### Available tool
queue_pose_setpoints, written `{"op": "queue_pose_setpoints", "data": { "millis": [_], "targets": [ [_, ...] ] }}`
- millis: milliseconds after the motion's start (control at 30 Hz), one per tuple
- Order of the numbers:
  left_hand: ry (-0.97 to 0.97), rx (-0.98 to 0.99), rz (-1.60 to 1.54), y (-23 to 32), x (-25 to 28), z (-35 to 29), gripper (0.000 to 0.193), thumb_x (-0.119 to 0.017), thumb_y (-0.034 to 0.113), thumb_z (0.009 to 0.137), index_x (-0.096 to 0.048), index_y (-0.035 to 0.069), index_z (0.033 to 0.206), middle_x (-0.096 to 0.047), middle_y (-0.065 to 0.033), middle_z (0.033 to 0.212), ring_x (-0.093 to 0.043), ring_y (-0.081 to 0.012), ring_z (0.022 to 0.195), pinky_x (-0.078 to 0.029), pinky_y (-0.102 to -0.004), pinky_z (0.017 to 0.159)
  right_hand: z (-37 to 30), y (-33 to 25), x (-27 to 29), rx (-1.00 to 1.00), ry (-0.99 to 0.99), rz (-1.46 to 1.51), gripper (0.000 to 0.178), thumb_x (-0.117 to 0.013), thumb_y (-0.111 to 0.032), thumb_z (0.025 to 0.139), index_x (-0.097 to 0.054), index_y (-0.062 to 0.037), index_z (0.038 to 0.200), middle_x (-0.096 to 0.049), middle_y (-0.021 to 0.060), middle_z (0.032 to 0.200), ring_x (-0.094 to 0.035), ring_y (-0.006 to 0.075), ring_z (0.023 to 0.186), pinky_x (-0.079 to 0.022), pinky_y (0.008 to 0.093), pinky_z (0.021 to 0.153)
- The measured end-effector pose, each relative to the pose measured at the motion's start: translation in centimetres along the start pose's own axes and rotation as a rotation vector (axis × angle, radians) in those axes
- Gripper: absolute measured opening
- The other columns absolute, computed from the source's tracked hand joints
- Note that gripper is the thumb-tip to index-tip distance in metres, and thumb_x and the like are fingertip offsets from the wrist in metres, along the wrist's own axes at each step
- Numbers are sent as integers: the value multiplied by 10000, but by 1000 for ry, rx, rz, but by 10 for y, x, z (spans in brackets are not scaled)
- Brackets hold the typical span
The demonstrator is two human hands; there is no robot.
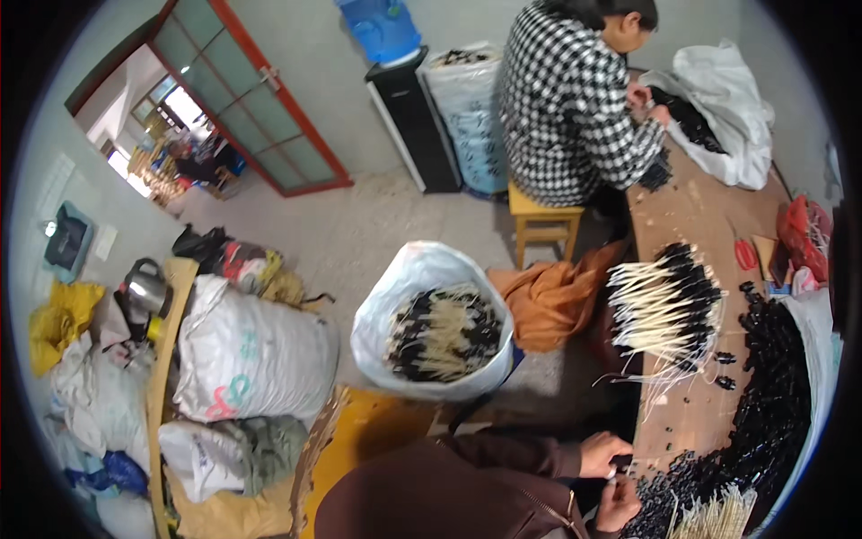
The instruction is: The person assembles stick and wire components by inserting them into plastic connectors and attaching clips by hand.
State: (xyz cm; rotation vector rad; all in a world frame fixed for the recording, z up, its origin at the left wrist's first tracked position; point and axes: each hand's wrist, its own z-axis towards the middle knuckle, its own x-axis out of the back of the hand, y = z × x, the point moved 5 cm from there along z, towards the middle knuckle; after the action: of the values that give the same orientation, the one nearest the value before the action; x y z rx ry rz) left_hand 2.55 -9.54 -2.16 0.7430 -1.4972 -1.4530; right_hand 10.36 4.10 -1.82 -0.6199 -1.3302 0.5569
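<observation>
My left hand [602, 455] is closed in a pinch on a small black plastic piece [620, 461] at the near edge of the brown table [673, 431]. Just below it, my right hand [618, 503] has its fingers pressed together, close to the same piece; what they hold, if anything, is too small to make out. Beside both hands lies a heap of loose black pieces [779, 386] spreading along the table's right side. A bundle of thin pale sticks [714, 516] sits at the lower right. Farther up lies a stack of pale strips with black ends [664, 305].
A co-worker in a checked jacket [575, 108] sits on a wooden stool [545, 216], hands near a white sack [732, 108]. Red-handled scissors [745, 253] lie on the table. An open sack [373, 328] of pale-and-black pieces stands on the floor, near an orange cloth [548, 305].
</observation>
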Motion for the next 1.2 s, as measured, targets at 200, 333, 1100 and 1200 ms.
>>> {"op": "queue_pose_setpoints", "data": {
  "millis": [200,333,1100,1200],
  "targets": [
    [-30,-88,75,-9,0,19,314,-706,74,584,-604,22,876,-572,-196,668,-595,-400,691,-443,-433,563,10,-8,1,-124,34,122,107,-597,-36,820,-651,19,894,-511,35,580,-418,83,515,-339,281,470],
    [9,12,-4,-12,-1,7,305,-703,36,578,-611,14,868,-586,-186,655,-607,-386,666,-446,-424,568,7,-3,3,-113,-42,16,110,-608,-39,819,-652,26,897,-520,32,584,-419,79,511,-347,277,472],
    [-77,-32,68,-5,-11,8,299,-681,8,568,-582,-6,849,-574,-185,630,-602,-389,639,-438,-424,545,0,-5,10,-72,12,15,64,-627,-44,810,-646,2,851,-471,23,533,-385,81,481,-332,287,454],
    [-47,-46,73,-1,-9,5,295,-686,11,570,-576,-7,843,-571,-186,626,-602,-386,637,-438,-422,546,1,-7,10,-44,2,-7,68,-629,-41,801,-648,1,850,-474,36,530,-384,86,475,-329,294,453]
  ]
}}
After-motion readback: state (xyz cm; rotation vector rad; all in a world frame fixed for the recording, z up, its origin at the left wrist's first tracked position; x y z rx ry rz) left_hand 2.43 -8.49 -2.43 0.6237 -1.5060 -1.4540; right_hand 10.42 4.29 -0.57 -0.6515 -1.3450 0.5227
